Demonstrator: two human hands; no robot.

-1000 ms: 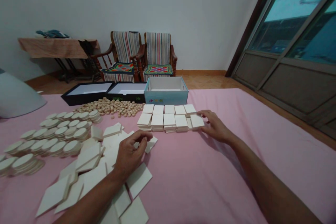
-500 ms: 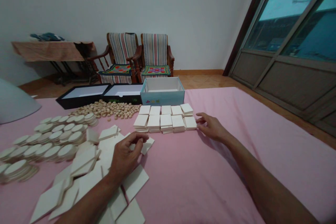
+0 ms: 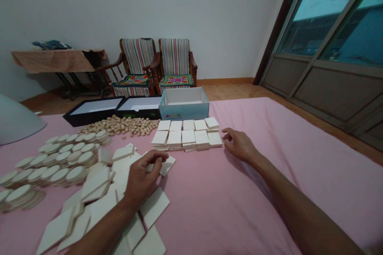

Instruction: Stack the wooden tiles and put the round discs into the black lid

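My left hand [image 3: 146, 173] hovers with loosely curled fingers over a loose pile of square white wooden tiles [image 3: 98, 203]. Its thumb and forefinger are slightly apart, and I see no tile gripped between them. One tile [image 3: 168, 166] lies just beyond the fingertips. Two rows of neatly stacked square tiles [image 3: 188, 138] stand in front of the blue box. Right of these stacks is my right hand [image 3: 239, 143], empty, its fingers a little bent and apart. A small gap separates it from the front right stack [image 3: 215, 139].
Stacks of round wooden discs [image 3: 64, 157] stand at the left. Behind them lies a heap of small wooden pieces [image 3: 122, 125]. A light blue open box [image 3: 184, 111] and two black trays [image 3: 89, 111] line the back of the pink cloth [image 3: 248, 115]. A white rounded object [image 3: 18, 121] is far left.
My right hand has come slightly away from the front right stack, leaving a gap. My left hand has stayed almost still over the loose tiles.
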